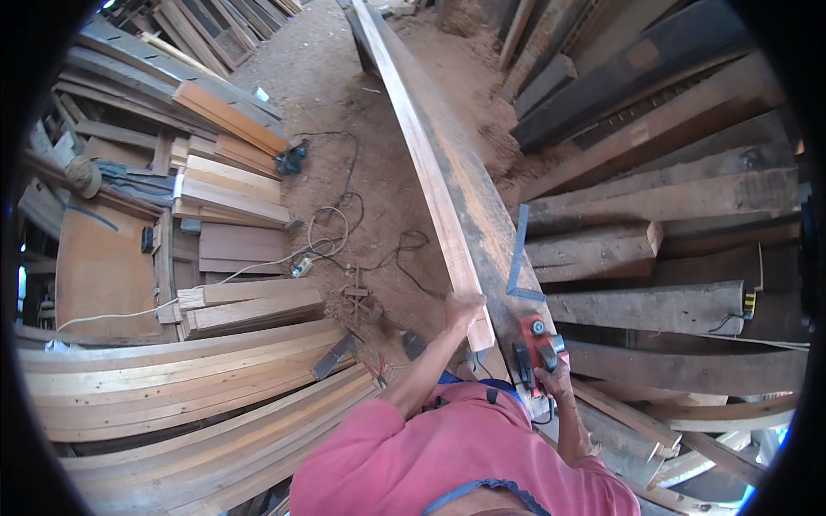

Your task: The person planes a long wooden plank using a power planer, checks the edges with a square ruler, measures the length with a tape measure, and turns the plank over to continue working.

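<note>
A long pale wooden board (428,176) lies on edge along a thick dark beam (482,185), running away from me toward the far end. My left hand (465,310) is closed round the board close to its near end. Just right of that end, a red and black electric planer (539,337) sits on the beam, apart from the board. My right hand (553,378) grips the planer's handle; part of the fingers is hidden by the tool. A blue-grey carpenter's square (519,267) rests on the beam beyond the planer.
Stacked planks (189,378) fill the left side. Heavy timbers (654,249) line the right. On the dusty floor lie a tangled cable (331,228), a power socket (302,267) and a dark green power tool (292,159). Red-handled pliers (376,373) lie near my left arm.
</note>
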